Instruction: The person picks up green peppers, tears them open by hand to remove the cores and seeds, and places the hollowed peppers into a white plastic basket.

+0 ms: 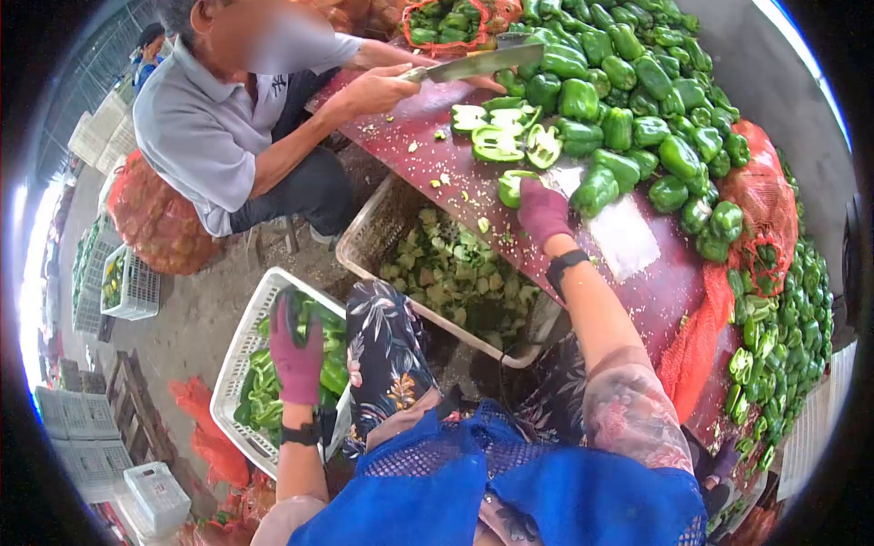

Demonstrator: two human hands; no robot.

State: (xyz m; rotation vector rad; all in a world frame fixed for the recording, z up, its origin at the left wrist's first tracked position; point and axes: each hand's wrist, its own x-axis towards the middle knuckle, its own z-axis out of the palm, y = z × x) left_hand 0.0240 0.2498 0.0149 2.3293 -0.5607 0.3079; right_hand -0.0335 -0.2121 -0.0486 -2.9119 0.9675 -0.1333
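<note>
My left hand (297, 350), in a purple and dark glove, is over the white basket (238, 338) of cut green peppers (267, 387). Its fingers point down among the pepper pieces, and whether they hold one is not clear. On the red table (446, 182), my right hand (543, 207), in a purple glove, has its fingers on a cut pepper half (513, 187). More cut halves (497, 143) lie just beyond it. Whole green peppers (596, 189) are heaped to the right of that hand.
Across the table, a co-worker (205, 136) holds a large knife (482, 64) over the table near the peppers. Below the table edge stands a crate (369, 264) of pepper scraps. Red mesh sacks (164, 218) and white crates (132, 291) stand at the left.
</note>
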